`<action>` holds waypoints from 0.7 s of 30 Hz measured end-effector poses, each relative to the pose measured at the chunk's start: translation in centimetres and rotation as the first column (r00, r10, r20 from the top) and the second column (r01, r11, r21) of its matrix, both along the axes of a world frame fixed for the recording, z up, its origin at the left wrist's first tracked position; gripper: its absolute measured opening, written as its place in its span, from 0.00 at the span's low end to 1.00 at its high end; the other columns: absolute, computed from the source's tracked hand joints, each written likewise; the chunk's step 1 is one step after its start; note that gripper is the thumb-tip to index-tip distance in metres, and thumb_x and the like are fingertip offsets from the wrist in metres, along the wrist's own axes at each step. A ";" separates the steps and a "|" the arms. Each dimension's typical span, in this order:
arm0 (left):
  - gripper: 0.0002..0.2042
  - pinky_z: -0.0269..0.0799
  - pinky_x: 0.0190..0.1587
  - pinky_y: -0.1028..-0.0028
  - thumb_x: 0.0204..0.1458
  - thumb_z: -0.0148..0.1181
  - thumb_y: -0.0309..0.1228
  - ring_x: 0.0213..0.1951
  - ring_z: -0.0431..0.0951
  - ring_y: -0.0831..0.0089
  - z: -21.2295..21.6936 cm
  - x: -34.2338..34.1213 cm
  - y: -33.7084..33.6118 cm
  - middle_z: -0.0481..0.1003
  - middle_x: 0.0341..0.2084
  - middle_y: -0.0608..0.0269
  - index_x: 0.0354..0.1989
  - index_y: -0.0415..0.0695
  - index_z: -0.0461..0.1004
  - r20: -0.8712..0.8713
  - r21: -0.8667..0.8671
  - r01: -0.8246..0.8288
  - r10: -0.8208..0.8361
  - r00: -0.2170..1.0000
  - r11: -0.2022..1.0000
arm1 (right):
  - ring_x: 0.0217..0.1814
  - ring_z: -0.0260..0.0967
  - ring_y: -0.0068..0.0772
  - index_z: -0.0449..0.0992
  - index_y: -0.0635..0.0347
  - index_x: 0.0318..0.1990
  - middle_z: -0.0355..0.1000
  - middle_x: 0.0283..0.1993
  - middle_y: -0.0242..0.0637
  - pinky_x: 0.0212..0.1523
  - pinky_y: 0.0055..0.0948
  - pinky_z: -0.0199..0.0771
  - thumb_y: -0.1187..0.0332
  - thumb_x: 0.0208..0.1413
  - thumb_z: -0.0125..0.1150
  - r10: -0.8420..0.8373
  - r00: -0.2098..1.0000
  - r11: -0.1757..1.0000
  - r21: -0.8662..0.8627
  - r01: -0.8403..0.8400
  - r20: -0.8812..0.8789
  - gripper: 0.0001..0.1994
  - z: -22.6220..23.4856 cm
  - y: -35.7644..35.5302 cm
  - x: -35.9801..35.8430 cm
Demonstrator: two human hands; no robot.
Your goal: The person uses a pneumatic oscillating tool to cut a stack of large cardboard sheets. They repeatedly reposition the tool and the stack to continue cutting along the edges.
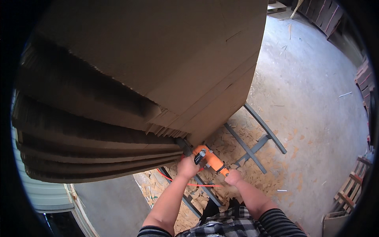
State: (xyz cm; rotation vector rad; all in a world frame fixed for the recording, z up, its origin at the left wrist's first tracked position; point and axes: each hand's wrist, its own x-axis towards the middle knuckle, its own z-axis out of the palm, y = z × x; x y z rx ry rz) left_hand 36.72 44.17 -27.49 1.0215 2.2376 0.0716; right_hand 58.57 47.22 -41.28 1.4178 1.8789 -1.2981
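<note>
Cardboard is towering in a stack; an orange tool is pointing its dark head at the lower edge. The left hand is gripping the tool near its front, the right hand is clasping its rear end, and scraps are littering the floor.

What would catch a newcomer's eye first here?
The towering stack of brown cardboard, filling the upper left and centre. Next, the bright orange tool at its lower edge, held by the left grip and right grip. Then tan scraps littering the floor beneath.
</note>
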 end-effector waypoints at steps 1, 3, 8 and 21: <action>0.14 0.71 0.41 0.60 0.39 0.60 0.34 0.38 0.75 0.52 -1.0 -0.2 -0.2 0.76 0.30 0.48 0.36 0.45 0.73 -0.001 0.011 0.003 -0.003 1.000 1.000 | 0.46 0.70 0.49 0.74 0.64 0.39 0.72 0.41 0.50 0.46 0.38 0.70 0.67 0.39 0.56 -0.009 1.000 1.000 0.001 0.009 -0.002 0.16 -0.6 0.1 0.0; 0.14 0.71 0.41 0.60 0.39 0.61 0.35 0.38 0.75 0.52 -2.8 -0.3 -0.4 0.76 0.30 0.48 0.36 0.45 0.73 0.008 0.021 -0.008 0.008 1.000 1.000 | 0.46 0.70 0.48 0.74 0.64 0.39 0.72 0.42 0.50 0.47 0.38 0.70 0.67 0.39 0.56 -0.021 1.000 1.000 0.000 0.021 -0.003 0.16 -1.1 0.4 -0.1; 0.14 0.71 0.41 0.60 0.39 0.61 0.35 0.38 0.75 0.52 -6.0 -0.4 -0.2 0.76 0.31 0.50 0.36 0.45 0.73 -0.002 0.055 -0.019 0.019 1.000 0.998 | 0.46 0.70 0.47 0.74 0.64 0.39 0.72 0.42 0.50 0.47 0.38 0.70 0.67 0.40 0.56 -0.002 0.999 1.000 -0.028 0.003 0.032 0.16 -2.8 0.9 -0.2; 0.18 0.70 0.42 0.60 0.41 0.62 0.37 0.39 0.75 0.54 -11.3 -0.8 0.8 0.76 0.34 0.51 0.42 0.49 0.71 0.052 -0.097 -0.050 0.055 0.997 0.994 | 0.43 0.71 0.48 0.74 0.65 0.39 0.73 0.39 0.50 0.45 0.38 0.71 0.67 0.39 0.57 0.018 0.996 0.997 -0.070 -0.012 0.089 0.17 -8.5 2.2 -0.8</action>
